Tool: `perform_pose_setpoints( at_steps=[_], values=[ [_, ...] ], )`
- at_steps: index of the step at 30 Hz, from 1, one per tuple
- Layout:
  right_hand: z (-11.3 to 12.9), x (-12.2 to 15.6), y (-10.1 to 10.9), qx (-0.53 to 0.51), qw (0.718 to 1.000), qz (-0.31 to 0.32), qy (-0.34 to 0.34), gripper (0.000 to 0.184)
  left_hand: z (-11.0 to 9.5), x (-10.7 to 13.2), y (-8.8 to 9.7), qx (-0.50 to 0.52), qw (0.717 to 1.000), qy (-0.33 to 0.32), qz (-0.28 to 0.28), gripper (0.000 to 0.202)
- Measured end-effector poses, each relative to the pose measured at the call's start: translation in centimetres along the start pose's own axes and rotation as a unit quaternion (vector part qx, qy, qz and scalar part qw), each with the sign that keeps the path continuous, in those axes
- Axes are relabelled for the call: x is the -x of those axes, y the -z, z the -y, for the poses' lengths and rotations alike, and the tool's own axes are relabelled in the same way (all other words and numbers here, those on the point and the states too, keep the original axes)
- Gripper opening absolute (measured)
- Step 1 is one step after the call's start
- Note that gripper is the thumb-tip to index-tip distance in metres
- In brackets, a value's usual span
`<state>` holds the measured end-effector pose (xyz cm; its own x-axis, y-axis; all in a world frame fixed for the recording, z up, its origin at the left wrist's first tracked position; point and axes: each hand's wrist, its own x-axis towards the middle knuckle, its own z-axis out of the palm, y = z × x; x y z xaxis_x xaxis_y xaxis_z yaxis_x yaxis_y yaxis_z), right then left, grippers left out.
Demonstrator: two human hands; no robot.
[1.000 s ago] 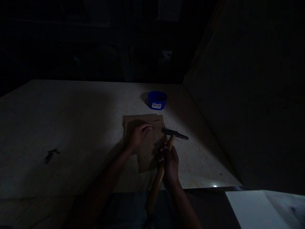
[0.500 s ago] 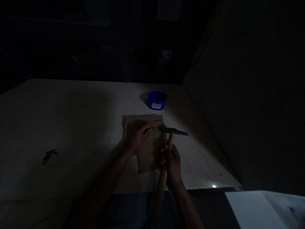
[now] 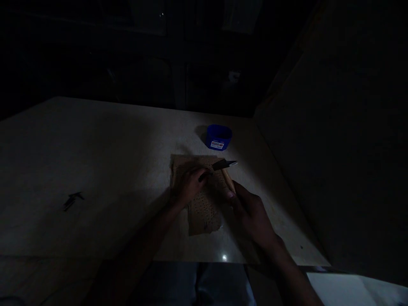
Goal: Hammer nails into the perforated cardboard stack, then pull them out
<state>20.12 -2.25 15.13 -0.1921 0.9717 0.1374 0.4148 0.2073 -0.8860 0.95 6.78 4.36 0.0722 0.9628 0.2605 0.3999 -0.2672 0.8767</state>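
A brown board (image 3: 204, 210) studded with rows of small nails lies on the pale table (image 3: 95, 161). My left hand (image 3: 188, 187) rests on the board and pinches a dark nail (image 3: 204, 176) between its fingertips. My right hand (image 3: 251, 212) grips the wooden handle of a hammer (image 3: 227, 172). The hammer's dark metal head hovers just right of the nail, over the board's far right part. The scene is very dim.
A blue tub (image 3: 218, 137) with a label stands on the table just beyond the board. A few loose dark nails (image 3: 72, 199) lie at the left of the table. A dark upright panel (image 3: 334, 148) borders the table's right edge.
My right hand has swung out to the right and lowered, and the hammer head has moved closer to the nail. The view has shifted slightly. My left hand stays on the board.
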Motion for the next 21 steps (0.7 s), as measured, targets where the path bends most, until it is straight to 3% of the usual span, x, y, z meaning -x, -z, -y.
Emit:
perform_pose_setpoints(
  at_steps=[7, 21],
  values=[
    [-0.39, -0.18, -0.29, -0.004, 1.0, -0.017, -0.003, 0.037, -0.35, 0.12, 0.02, 0.032, 0.999, 0.016, -0.023, 0.023],
    [-0.68, -0.23, -0.3, -0.011, 1.0, -0.011, -0.017, 0.04, -0.84, 0.3, 0.22, -0.002, 1.0, -0.011, -0.026, 0.023]
  ],
)
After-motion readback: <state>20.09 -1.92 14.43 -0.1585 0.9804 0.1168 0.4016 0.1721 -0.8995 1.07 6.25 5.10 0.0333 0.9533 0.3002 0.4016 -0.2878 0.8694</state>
